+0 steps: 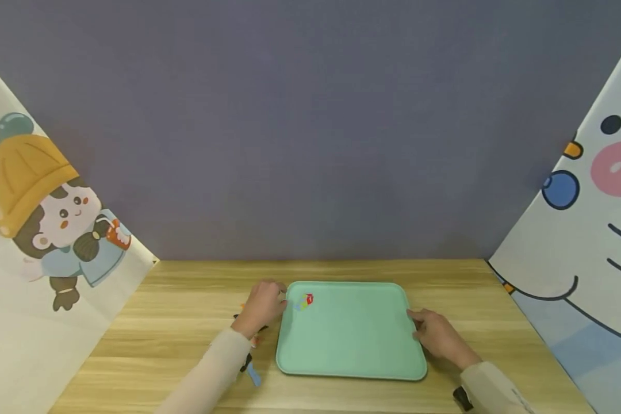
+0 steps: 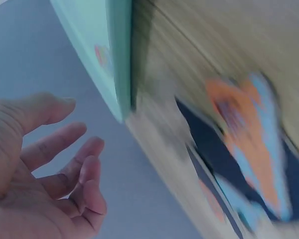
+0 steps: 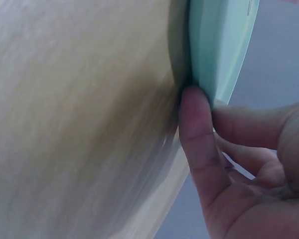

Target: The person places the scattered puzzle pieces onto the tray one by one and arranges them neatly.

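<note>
Right hand [image 1: 437, 338] presses the green tray's [image 1: 349, 368] right rim; left hand [image 1: 263, 306], fingers loose, nears its left corner.

Grey wall [image 1: 310, 115]; wooden table [image 1: 186, 322] (pale)

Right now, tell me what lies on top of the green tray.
On the green tray only a small red and yellow mark shows near its far left corner, too small to identify. The left hand covers that corner's rim; the right hand touches the right edge.
</note>
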Available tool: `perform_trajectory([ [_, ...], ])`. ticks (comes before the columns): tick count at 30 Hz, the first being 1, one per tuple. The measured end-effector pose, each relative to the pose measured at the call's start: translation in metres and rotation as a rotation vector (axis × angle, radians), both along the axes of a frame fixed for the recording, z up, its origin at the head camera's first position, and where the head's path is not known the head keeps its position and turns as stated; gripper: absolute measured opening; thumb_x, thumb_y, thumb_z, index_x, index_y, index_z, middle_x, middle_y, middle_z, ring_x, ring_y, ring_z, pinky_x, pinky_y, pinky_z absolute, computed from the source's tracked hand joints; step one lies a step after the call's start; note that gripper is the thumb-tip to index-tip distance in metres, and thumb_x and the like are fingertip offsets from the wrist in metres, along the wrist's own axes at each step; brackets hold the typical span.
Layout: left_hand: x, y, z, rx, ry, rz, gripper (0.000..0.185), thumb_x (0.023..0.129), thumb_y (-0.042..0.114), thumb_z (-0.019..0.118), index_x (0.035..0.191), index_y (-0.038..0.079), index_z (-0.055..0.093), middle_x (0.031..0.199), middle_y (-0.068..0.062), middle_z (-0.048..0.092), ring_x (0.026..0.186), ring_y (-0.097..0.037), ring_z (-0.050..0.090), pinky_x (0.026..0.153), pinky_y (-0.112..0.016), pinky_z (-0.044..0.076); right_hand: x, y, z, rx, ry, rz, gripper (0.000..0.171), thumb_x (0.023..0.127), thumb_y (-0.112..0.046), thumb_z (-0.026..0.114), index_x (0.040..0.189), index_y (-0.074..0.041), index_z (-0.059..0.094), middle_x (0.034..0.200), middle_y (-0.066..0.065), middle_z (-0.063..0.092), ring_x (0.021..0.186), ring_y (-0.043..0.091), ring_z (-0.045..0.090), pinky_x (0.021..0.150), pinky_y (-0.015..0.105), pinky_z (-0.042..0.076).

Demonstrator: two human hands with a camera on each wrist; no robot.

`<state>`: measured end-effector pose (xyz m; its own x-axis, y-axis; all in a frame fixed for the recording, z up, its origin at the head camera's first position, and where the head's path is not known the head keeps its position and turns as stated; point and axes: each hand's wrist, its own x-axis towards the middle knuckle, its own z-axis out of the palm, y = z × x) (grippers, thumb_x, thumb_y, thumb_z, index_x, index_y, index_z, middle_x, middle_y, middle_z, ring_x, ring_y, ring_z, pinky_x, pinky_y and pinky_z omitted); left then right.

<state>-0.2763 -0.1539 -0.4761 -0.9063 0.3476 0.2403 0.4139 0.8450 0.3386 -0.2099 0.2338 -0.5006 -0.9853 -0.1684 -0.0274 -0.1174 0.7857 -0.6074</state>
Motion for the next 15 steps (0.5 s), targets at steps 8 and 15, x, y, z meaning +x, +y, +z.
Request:
perform_trajectory([
  [8, 0.019, -0.042, -0.001, -0.047, 0.006, -0.001, 0.029, 0.073, 0.008, 0.079, 0.099, 0.001, 0.069, 0.089, -0.013, 0.062, 0.081, -0.027, 0.054, 0.071, -0.041, 0.048, 0.000, 0.002, -0.002, -0.008, -0.027, -0.022, 0.049, 0.078, 0.004, 0.068, 0.125, 0.010, 0.054, 0.085, 0.003, 0.056, 0.068, 0.016, 0.047, 0.062, 0.030, 0.045],
  [15, 0.025, -0.068, -0.002, -0.049, -0.044, 0.031, 0.035, 0.071, 0.011, 0.082, 0.101, 0.000, 0.068, 0.093, -0.014, 0.062, 0.085, -0.033, 0.055, 0.071, -0.046, 0.048, 0.000, 0.000, -0.003, -0.006, -0.038, -0.036, 0.049, 0.079, 0.005, 0.067, 0.125, 0.009, 0.054, 0.086, 0.004, 0.056, 0.067, 0.016, 0.048, 0.059, 0.029, 0.045],
])
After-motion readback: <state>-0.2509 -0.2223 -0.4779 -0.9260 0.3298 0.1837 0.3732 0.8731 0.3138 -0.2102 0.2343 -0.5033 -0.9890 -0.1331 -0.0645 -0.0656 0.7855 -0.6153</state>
